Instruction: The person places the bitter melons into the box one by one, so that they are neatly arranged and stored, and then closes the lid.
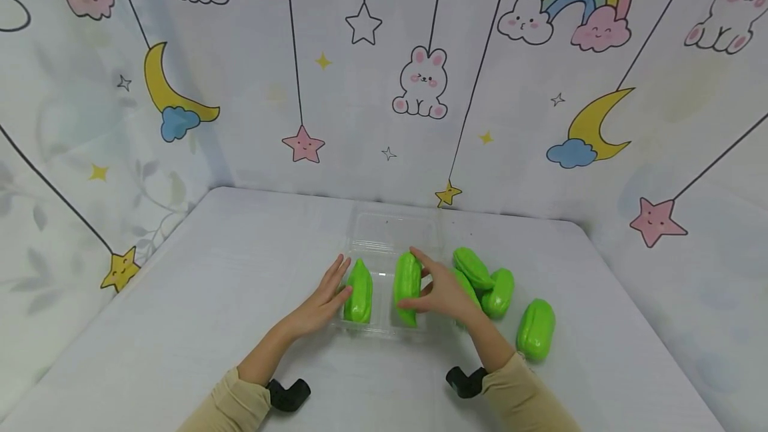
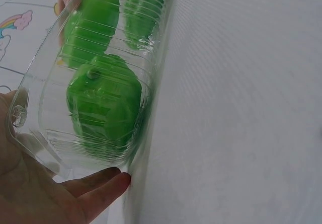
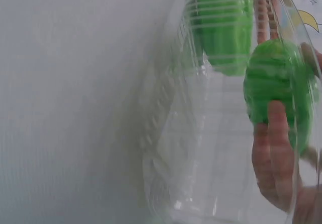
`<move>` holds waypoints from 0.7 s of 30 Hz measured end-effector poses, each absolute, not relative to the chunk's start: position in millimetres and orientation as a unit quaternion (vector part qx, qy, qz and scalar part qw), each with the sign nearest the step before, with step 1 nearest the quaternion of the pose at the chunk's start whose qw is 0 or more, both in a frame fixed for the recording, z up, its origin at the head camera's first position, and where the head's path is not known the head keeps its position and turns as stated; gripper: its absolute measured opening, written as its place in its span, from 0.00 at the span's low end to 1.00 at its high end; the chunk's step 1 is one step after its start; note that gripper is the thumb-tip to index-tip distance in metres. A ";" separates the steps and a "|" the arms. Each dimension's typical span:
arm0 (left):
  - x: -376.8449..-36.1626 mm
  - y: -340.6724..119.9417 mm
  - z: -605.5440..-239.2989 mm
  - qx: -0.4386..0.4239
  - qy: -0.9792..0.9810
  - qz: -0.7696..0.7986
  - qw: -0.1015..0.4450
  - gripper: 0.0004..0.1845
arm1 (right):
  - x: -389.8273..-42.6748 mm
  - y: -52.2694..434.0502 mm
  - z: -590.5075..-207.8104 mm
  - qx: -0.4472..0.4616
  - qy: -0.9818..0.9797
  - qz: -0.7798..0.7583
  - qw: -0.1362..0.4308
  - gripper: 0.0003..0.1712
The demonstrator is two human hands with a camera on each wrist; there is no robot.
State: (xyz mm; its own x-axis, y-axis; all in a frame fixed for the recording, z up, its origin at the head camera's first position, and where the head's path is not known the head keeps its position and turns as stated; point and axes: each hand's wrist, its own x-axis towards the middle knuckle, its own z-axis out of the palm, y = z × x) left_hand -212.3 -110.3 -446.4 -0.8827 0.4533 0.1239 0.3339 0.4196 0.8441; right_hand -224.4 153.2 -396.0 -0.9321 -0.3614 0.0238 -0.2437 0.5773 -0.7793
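From the head view the left hand (image 1: pixel 321 302) lies flat against the clear tray's (image 1: pixel 384 265) left side, steadying it on the worktop (image 1: pixel 198 299), while the right hand (image 1: pixel 441 292) grips a green fruit (image 1: pixel 407 287) over the tray; the left wrist view shows straight fingers (image 2: pixel 100 186) under the tray's wall; the right wrist view shows fingers (image 3: pixel 274 148) curled round that fruit.

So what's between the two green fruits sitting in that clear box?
In the head view, only bare clear tray floor lies between the left green fruit and the one the right hand grips.
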 end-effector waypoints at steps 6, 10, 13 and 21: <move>-212.9 -109.8 -447.2 0.234 0.839 0.488 0.060 0.31 | -226.2 142.5 -402.4 -0.170 0.884 -0.428 0.076 0.61; -212.8 -109.5 -446.8 0.234 0.838 0.489 0.060 0.31 | -227.8 138.4 -406.0 -0.174 0.888 -0.419 0.082 0.61; -212.5 -109.2 -446.6 0.235 0.837 0.490 0.060 0.31 | -228.7 135.6 -407.8 -0.178 0.891 -0.409 0.085 0.61; -211.9 -109.7 -446.6 0.236 0.836 0.491 0.061 0.31 | -229.2 123.4 -410.0 -0.177 0.907 -0.369 0.096 0.61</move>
State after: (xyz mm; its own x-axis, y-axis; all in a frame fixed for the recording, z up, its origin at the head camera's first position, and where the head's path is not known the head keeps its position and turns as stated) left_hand -211.9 -109.7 -446.6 -0.8813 0.4542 0.1307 0.3352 0.4056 0.8504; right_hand -229.2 123.4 -410.0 -0.9188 -0.3925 -0.0426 -0.2514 0.6649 -0.7033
